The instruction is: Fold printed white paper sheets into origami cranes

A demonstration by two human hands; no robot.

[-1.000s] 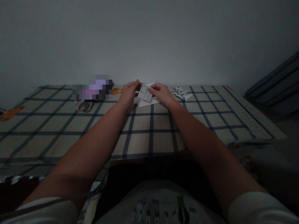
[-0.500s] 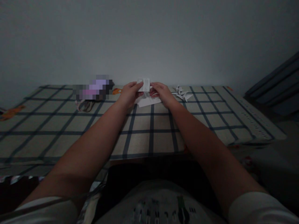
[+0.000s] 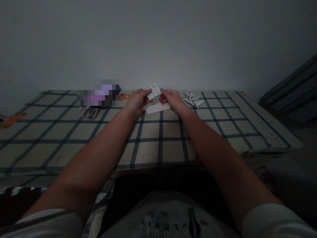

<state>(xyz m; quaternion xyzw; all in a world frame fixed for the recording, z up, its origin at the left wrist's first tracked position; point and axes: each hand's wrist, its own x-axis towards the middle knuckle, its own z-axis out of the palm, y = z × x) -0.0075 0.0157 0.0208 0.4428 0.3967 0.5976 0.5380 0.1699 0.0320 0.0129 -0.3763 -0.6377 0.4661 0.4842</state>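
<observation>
Held up between both hands is a small folded piece of printed white paper (image 3: pixel 155 91), tilted a little. My left hand (image 3: pixel 136 100) pinches its left side, thumb on top. At its right edge, my right hand (image 3: pixel 172 99) grips with thumb and fingers closed on it. Beneath the hands a flat sheet of white paper (image 3: pixel 156 107) lies on the cloth, partly covered by the fingers. Just right of my right hand rest folded paper cranes (image 3: pixel 192 99), close together. The undersides of the fingers are dim and hard to make out.
A blue-and-beige checked tablecloth (image 3: pixel 160 148) covers the table, which meets a plain wall (image 3: pixel 158 43). To the left lies a blurred-out purple object (image 3: pixel 104 93) with a looped strap (image 3: pixel 90 113). Dark slatted panels (image 3: pixel 292 89) stand beyond the table's right end.
The folded paper has turned, its right side dipping, and now sits at a slant. My right thumb has shifted slightly along its edge. The sheet and cranes stay put.
</observation>
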